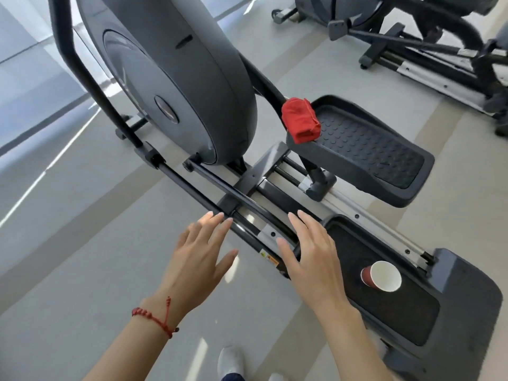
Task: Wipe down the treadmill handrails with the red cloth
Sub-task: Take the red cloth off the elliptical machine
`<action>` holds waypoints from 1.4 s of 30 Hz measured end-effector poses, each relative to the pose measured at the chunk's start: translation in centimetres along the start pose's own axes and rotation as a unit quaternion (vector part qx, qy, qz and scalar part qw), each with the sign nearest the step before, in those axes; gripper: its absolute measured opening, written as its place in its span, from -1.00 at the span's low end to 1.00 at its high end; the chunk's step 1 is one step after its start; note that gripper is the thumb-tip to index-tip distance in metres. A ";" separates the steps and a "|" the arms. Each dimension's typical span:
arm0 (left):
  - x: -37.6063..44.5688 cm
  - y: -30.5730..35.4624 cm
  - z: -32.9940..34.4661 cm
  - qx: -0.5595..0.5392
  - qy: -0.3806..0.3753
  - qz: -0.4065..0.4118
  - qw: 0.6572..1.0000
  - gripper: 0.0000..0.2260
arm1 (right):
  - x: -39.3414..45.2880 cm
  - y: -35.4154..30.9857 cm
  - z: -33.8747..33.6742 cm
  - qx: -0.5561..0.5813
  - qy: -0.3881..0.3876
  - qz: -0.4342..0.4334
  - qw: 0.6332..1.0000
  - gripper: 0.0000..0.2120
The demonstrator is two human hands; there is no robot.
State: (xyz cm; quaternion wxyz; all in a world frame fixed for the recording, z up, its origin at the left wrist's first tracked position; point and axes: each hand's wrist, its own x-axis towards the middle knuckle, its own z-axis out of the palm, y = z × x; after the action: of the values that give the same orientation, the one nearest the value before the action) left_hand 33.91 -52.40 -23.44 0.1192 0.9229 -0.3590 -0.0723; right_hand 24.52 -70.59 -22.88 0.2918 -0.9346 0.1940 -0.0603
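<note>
A folded red cloth (300, 119) lies on the front lip of the raised far pedal (365, 149) of a dark grey exercise machine. The machine's big round housing (170, 78) fills the upper left, and a black handle bar (82, 70) runs down its left side. My left hand (202, 251), with a red string bracelet on the wrist, hovers open over the low side rail (198, 193). My right hand (310, 248) is open too, fingers spread, above the near end of the rail. Both hands hold nothing and are well below the cloth.
A paper cup (382, 276), red outside and white inside, lies tipped on the near pedal (384, 298). A second exercise machine (412, 42) stands at the upper right. Grey floor (68, 257) stretches left, and my white shoe (231, 361) shows at the bottom.
</note>
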 end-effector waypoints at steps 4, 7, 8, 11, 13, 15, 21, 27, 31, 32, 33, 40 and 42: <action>3.7 0.4 0.4 -0.030 -0.008 0.005 1.000 -0.44 | 3.1 1.5 -0.1 -0.008 0.014 0.008 1.000 -0.52; 6.1 0.6 0.7 -0.027 -0.002 0.008 1.000 -0.43 | 5.9 2.7 -0.2 -0.014 0.024 0.006 1.000 -0.52; 6.9 0.6 0.9 -0.023 -0.003 0.007 1.000 -0.44 | 6.8 3.2 -0.2 -0.014 0.023 0.007 1.000 -0.53; 9.2 0.5 1.5 -0.010 -0.002 0.003 1.000 -0.42 | 9.6 4.4 0.2 -0.015 0.019 0.006 1.000 -0.52; 10.8 0.5 2.2 -0.008 -0.003 -0.006 1.000 -0.43 | 11.2 5.3 0.5 -0.009 0.013 0.004 1.000 -0.49; 12.4 0.7 2.9 -0.014 -0.001 -0.014 1.000 -0.46 | 12.6 6.2 0.7 -0.003 0.009 0.006 1.000 -0.48; 17.1 2.0 4.5 -0.028 -0.001 -0.022 0.999 -0.42 | 16.5 9.1 1.0 -0.004 0.013 0.011 1.000 -0.50; 21.2 2.1 6.4 -0.032 -0.017 -0.024 0.999 -0.40 | 19.6 11.6 1.1 -0.004 0.027 0.031 0.999 -0.51; 24.4 1.6 7.2 -0.046 -0.007 -0.023 0.999 -0.47 | 22.6 12.1 1.5 0.008 0.040 0.041 0.998 -0.51; 25.3 1.4 7.3 -0.047 -0.009 -0.022 0.999 -0.47 | 23.5 12.2 1.5 0.010 0.044 0.043 0.998 -0.51; 26.2 1.2 7.5 -0.051 -0.012 -0.021 0.998 -0.46 | 24.4 12.3 1.5 0.009 0.049 0.044 0.998 -0.50; 32.0 -1.1 9.4 -0.066 -0.007 -0.012 0.998 -0.47 | 31.5 13.9 2.7 0.011 0.077 0.076 0.994 -0.56; 33.1 -1.6 9.9 -0.067 -0.007 -0.007 0.998 -0.48 | 33.2 14.3 3.4 0.005 0.067 0.085 0.994 -0.55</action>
State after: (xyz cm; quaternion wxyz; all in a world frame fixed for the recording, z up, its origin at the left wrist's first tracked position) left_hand 57.01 -75.38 -34.98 0.1780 0.9148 -0.3473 -0.1037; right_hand 51.05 -92.82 -33.81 0.2869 -0.9073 0.2913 -0.0983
